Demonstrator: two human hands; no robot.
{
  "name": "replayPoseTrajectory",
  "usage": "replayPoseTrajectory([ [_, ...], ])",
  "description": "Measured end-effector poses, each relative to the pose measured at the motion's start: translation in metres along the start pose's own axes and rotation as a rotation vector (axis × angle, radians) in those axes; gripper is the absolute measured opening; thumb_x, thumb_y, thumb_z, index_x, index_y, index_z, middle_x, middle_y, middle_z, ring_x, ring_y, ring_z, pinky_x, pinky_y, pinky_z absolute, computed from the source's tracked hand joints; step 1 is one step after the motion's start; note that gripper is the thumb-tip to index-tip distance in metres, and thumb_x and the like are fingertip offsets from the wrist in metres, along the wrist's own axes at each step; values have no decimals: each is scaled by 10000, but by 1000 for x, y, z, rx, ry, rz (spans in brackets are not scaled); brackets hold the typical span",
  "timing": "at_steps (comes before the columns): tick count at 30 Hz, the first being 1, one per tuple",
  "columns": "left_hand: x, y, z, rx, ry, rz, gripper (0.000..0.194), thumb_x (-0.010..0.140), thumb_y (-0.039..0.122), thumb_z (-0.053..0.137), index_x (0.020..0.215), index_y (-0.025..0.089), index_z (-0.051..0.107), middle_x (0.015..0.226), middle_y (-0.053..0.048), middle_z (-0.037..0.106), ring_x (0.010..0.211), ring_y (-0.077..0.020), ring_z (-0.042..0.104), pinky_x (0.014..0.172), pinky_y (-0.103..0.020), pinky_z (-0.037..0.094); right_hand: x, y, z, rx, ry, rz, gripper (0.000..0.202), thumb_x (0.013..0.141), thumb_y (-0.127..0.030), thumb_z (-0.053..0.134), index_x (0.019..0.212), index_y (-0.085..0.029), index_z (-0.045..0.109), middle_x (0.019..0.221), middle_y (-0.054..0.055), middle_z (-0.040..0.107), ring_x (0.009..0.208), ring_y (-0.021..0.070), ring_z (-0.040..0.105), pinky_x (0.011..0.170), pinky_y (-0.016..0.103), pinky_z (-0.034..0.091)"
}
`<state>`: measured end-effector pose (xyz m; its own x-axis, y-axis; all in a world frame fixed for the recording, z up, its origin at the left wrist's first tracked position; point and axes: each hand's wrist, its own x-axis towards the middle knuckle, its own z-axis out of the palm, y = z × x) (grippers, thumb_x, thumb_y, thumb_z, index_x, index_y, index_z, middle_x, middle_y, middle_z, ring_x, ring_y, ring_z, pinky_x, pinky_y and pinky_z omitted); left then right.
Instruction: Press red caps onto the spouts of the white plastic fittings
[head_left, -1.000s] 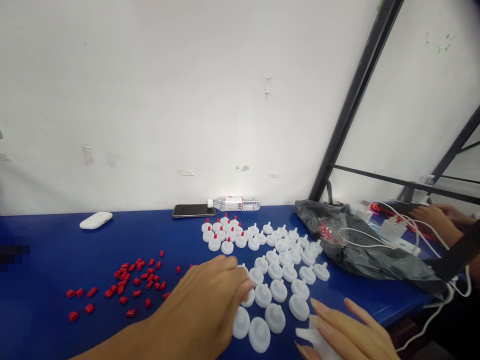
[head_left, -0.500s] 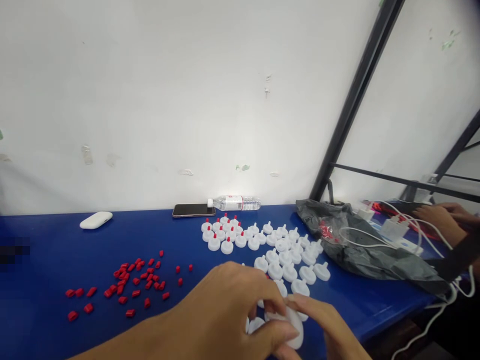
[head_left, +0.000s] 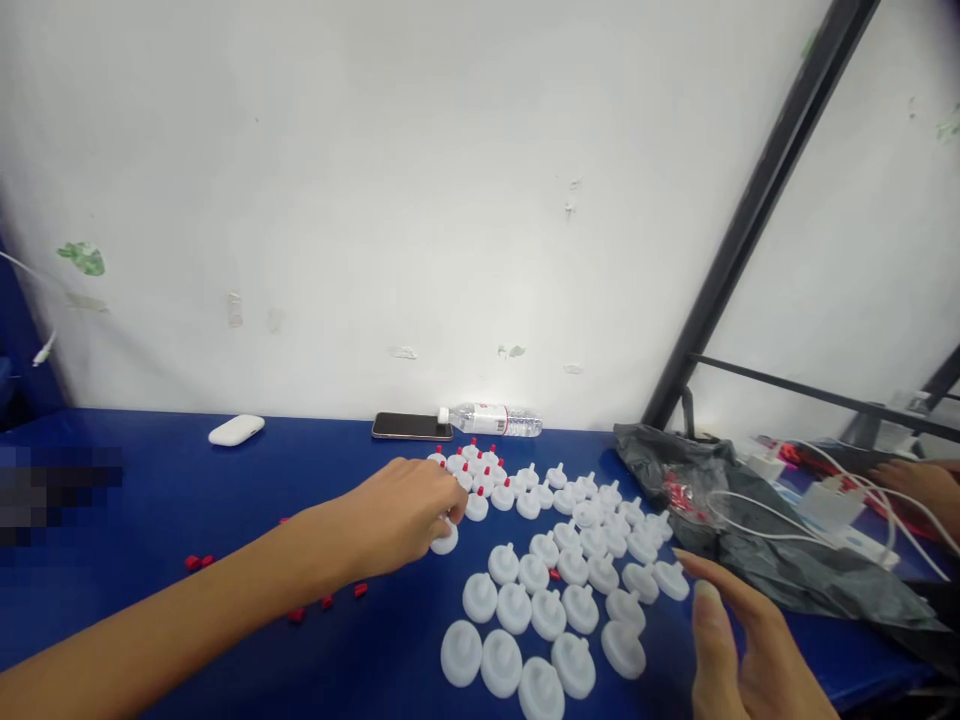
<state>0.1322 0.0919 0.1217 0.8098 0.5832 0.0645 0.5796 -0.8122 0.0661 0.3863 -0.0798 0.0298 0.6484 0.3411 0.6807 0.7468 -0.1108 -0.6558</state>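
My left hand [head_left: 409,508] reaches over the blue table, its fingers closed on a white cap [head_left: 444,540] at the front-left side of a group of red-tipped white caps [head_left: 477,505]. The fingers hide the top of that cap. At the lower right, my right hand [head_left: 739,640] is held with thumb and forefinger apart and nothing between them, beside the right edge of the many plain white caps with nozzles [head_left: 549,614]. One small red piece [head_left: 555,575] lies among these. Several red pieces [head_left: 298,615] show around my left forearm, which hides others.
A phone [head_left: 412,427] and a water bottle [head_left: 495,420] lie by the wall. A white case [head_left: 237,430] is at the back left. On the right are a grey plastic bag [head_left: 780,550], white cables, a black metal frame [head_left: 757,220] and another person's hand [head_left: 919,485].
My left hand has moved left and away from me with a white cap, toward the red-tipped group. My right hand has parted from it and opened. The view has shifted left.
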Motion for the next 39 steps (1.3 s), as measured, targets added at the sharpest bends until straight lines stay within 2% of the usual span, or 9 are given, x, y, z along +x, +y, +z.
replayPoseTrajectory([
  [4, -2, 2, 13, 30, -26, -2, 147, 887, 150, 689, 982, 250, 738, 1008, -40, 771, 982, -256, 717, 712, -302, 451, 12, 21, 5, -28, -87, -2, 503, 911, -673, 502, 1116, -272, 725, 1114, 73, 771, 1084, 369, 705, 874, 456, 538],
  [9, 3, 8, 2, 70, 38, -6, 186, 986, 347, 615, 1090, 231, 717, 1064, -76, 756, 1015, -292, 709, 757, -352, 497, 15, 26, 7, 36, -138, 82, 487, 892, -703, 505, 1060, -307, 735, 1101, 26, 785, 1112, 343, 703, 850, 408, 539],
  [16, 48, 13, 1, 139, 10, -23, 183, 964, 275, 656, 1089, 147, 692, 1050, -103, 733, 983, -275, 703, 826, -427, 560, 16, 25, 7, -52, -168, 117, 517, 856, -744, 499, 1038, -324, 739, 1087, 28, 789, 1079, 381, 712, 836, 462, 551],
  [20, 62, 12, 5, 112, -53, -10, 161, 955, 297, 697, 961, 136, 690, 976, -37, 714, 899, -188, 689, 840, -395, 581, 30, -5, 4, -20, -132, -74, 415, 906, -630, 542, 1034, -284, 733, 1105, 62, 770, 1064, 345, 703, 906, 441, 530],
  [23, 55, 12, -14, 52, 18, 4, 153, 946, 291, 690, 909, 143, 690, 907, -33, 711, 844, -189, 676, 800, -380, 562, 53, -51, -2, 23, -98, -203, 351, 942, -588, 531, 1014, -305, 724, 1092, 31, 768, 1022, 289, 704, 931, 406, 509],
  [26, 38, 14, -49, -44, 167, 13, 158, 939, 289, 631, 863, 167, 698, 815, -53, 717, 732, -203, 653, 674, -338, 486, 76, -97, -5, 127, -290, -237, 321, 955, -598, 538, 1027, -337, 712, 1070, -2, 777, 1034, 237, 714, 857, 324, 543],
  [29, 20, 24, -78, -167, 310, 46, 153, 933, 302, 572, 856, 213, 670, 796, -25, 724, 697, -186, 628, 601, -302, 398, 83, -126, -2, 247, -578, -278, 426, 946, -621, 567, 1286, -369, 615, 1257, 18, 732, 1126, 225, 699, 890, 320, 577],
  [34, 3, 52, -83, -337, 453, 75, 241, 980, 361, 474, 792, 231, 548, 747, 22, 663, 625, -146, 544, 535, -274, 324, 69, -130, 12, 349, -583, -284, 520, 886, -602, 671, 1330, -334, 639, 1197, 60, 764, 1071, 273, 729, 923, 415, 609],
  [39, 0, 64, -74, -455, 506, 111, 327, 1025, 368, 400, 735, 223, 443, 638, 48, 534, 568, -131, 443, 533, -296, 272, 71, -117, 22, 579, -563, -201, 468, 851, -532, 756, 1264, -322, 688, 1244, 50, 755, 1103, 252, 728, 928, 349, 624],
])
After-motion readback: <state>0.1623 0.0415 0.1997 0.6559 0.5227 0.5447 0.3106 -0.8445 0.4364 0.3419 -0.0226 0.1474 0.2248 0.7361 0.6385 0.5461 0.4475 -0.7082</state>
